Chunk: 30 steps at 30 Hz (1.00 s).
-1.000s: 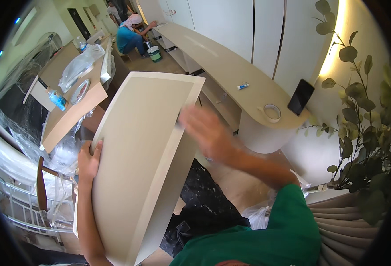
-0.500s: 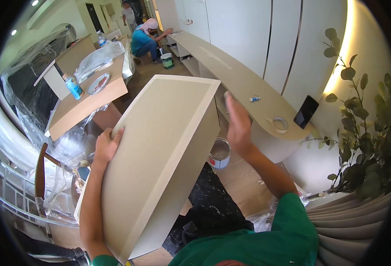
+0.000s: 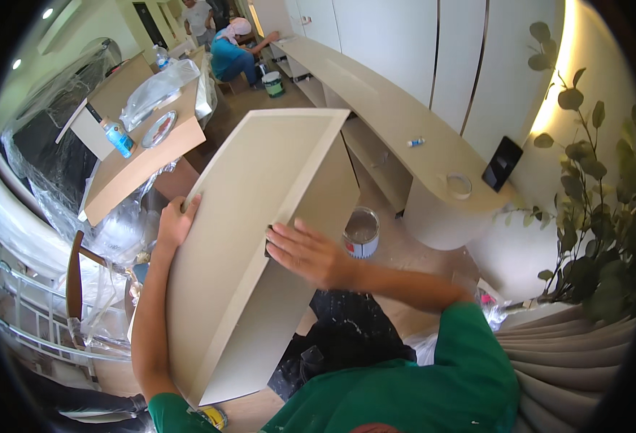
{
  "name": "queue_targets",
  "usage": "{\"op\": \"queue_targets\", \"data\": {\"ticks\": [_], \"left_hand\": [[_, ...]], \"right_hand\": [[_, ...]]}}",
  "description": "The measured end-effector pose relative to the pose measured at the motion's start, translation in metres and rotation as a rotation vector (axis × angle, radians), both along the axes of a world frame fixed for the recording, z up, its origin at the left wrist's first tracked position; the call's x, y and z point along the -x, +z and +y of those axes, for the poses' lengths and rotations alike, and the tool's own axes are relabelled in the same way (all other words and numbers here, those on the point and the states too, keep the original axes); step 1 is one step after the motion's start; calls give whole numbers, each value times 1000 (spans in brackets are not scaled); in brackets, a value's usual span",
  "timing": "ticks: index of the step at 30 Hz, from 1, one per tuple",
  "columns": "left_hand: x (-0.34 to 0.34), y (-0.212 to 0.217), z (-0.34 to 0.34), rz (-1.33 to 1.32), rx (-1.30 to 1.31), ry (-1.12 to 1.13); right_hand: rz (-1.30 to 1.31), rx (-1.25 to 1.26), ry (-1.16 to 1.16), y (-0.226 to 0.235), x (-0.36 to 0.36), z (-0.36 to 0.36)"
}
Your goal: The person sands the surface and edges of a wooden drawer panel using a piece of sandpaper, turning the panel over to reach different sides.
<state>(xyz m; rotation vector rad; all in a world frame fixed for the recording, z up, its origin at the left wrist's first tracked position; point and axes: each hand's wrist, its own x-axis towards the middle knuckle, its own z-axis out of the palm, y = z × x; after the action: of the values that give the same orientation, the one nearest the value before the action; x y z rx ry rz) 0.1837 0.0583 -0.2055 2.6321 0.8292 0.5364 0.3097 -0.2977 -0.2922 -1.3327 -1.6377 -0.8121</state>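
Observation:
A large beige box-shaped furniture piece [image 3: 224, 195], with a paler band along its edges, stands tilted in front of me. Around its left edge my left hand [image 3: 179, 222] is closed, thumb on the face. My right hand [image 3: 307, 252] presses a small dark pad [image 3: 268, 242] against the pale edge between the face and the right side. Its fingers lie over most of the pad, so I cannot tell exactly what kind it is. Just beyond that hand, an opened paint can [image 3: 361, 232] stands on the floor.
A long curved counter [image 3: 383, 119] runs along the right, bearing a tape roll [image 3: 459, 186], a small tube [image 3: 415, 142] and a phone [image 3: 502, 164]. Leafy branches [image 3: 592, 238] rise at right. Left stands a brown table [image 3: 145, 166] with a bottle [image 3: 118, 137]. A co-worker [image 3: 233, 54] crouches at the far end.
My right hand has come down and left from beyond the far right corner to the middle of the edge. My left hand keeps its hold; the furniture piece has shifted slightly.

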Motion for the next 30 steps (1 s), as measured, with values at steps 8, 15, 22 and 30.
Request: {"op": "queue_targets", "data": {"ticks": [8, 15, 22, 30], "left_hand": [[-2, 1, 2, 12, -63, 8], [4, 8, -11, -15, -21, -34], [13, 14, -32, -30, -87, -23], [5, 21, -46, -44, -76, -36]], "right_hand": [[155, -83, -149, 12, -52, 22], [125, -239, -340, 18, -143, 26], [-4, -200, -91, -11, -94, 15], [255, -357, -249, 9, -153, 10]]}}
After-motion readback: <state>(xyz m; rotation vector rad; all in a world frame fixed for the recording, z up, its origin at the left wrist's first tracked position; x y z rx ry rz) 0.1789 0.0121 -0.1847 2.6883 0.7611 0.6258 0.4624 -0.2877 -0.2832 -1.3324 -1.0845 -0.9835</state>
